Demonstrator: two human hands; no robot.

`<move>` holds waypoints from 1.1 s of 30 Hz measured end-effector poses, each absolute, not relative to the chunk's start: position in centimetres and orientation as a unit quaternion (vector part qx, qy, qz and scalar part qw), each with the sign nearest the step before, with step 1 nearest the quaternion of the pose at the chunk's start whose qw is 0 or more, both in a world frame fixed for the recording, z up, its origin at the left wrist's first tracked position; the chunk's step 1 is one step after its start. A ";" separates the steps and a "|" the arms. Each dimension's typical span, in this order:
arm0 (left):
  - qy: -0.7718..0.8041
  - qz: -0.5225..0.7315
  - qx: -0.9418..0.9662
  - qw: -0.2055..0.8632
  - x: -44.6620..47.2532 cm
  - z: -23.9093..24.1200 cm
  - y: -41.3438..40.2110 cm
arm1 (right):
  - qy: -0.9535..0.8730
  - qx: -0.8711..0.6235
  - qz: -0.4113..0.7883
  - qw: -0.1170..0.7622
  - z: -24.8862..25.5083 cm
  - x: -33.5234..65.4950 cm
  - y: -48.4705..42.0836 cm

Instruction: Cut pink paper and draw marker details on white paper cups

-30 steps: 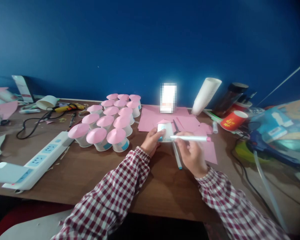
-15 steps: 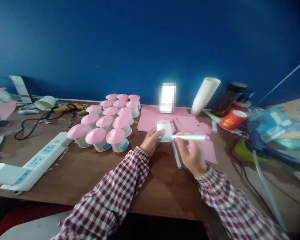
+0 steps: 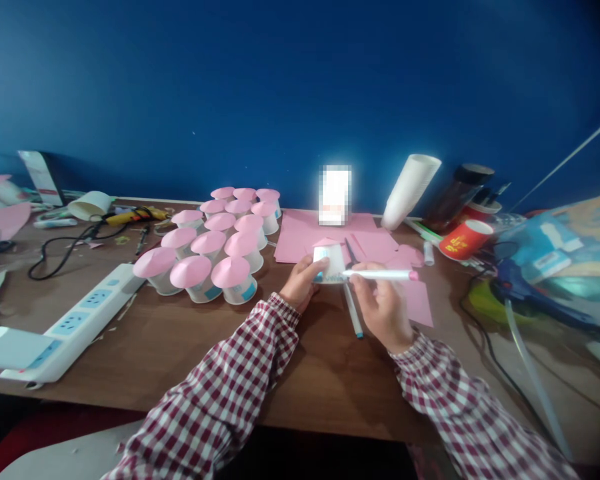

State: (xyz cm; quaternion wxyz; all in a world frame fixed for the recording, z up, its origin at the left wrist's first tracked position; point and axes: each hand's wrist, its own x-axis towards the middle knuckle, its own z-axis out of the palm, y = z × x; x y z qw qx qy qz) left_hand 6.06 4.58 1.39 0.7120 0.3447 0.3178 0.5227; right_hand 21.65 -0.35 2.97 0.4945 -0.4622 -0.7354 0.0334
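Note:
My left hand (image 3: 303, 281) is closed round a white paper cup (image 3: 336, 257) that bears blue marks and a row of small drawn marks along its lower edge. A white marker with a pink end (image 3: 387, 274) is pinched in my right hand (image 3: 380, 303), its tip at the cup's side. Below the cup a second marker, white with a blue end (image 3: 354, 312), lies on the table. To the left stand several upturned paper cups with pink cone tops (image 3: 231, 273). Behind my hands are sheets of pink paper (image 3: 300, 233).
A white power strip (image 3: 80, 320) lies at left, near a black cable and a yellow tool (image 3: 135, 215). A bright blurred screen (image 3: 335, 195) stands at the wall. A leaning stack of white cups (image 3: 411, 190), a red cup (image 3: 466, 240) and a blue glue gun (image 3: 535, 293) are at right.
More small marks seem to show along the cup's lower edge, by the marker tip. Both hands keep nearly the same place.

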 end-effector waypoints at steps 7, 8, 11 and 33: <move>0.311 0.523 0.345 0.715 6.1 1.4 4.5 | -0.740 -0.459 0.019 0.491 3.0 21.6 -0.3; 0.311 0.523 0.345 0.715 6.1 1.4 4.5 | -0.740 -0.460 0.019 0.490 3.0 21.6 -0.3; 0.311 0.523 0.346 0.715 6.1 1.4 4.5 | -0.741 -0.458 0.023 0.490 3.0 21.6 -0.3; 0.313 0.521 0.345 0.715 6.1 1.4 4.5 | -0.726 -0.464 0.050 0.504 2.8 21.7 -0.3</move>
